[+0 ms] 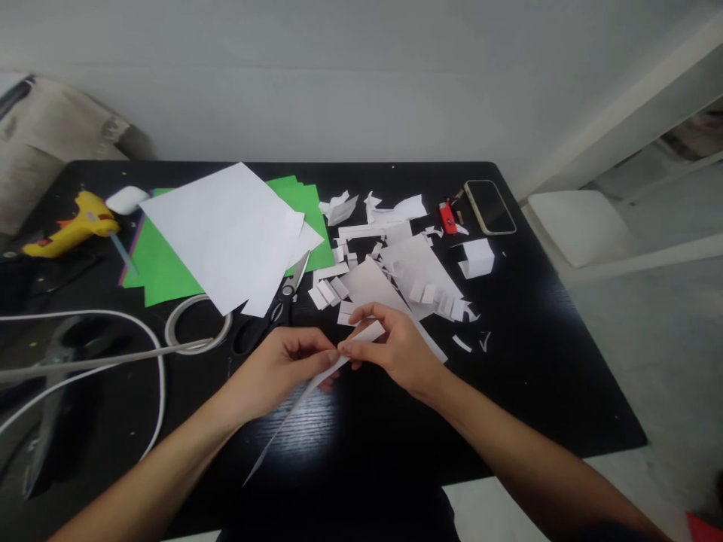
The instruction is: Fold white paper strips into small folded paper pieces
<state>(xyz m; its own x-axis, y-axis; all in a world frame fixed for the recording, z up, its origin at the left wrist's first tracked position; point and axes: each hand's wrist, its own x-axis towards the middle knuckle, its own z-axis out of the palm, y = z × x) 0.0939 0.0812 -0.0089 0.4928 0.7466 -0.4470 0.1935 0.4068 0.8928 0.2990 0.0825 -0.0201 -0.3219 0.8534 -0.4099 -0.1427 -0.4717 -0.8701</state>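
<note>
A long, narrow paper strip is pinched between both my hands above the front of the black table. My left hand grips it with thumb and fingers near its upper part, and the tapering tail hangs down to the lower left. Close beside it, my right hand holds the upper end, thumb and forefinger almost meeting the left thumb. Just beyond the hands lie white paper pieces and small folded scraps. Black-handled scissors rest beyond the left hand, partly under white sheets.
White sheets lie on green paper at the back left. A yellow glue gun, a tape roll and a white cable are on the left. A red lighter and phone lie back right on the black table.
</note>
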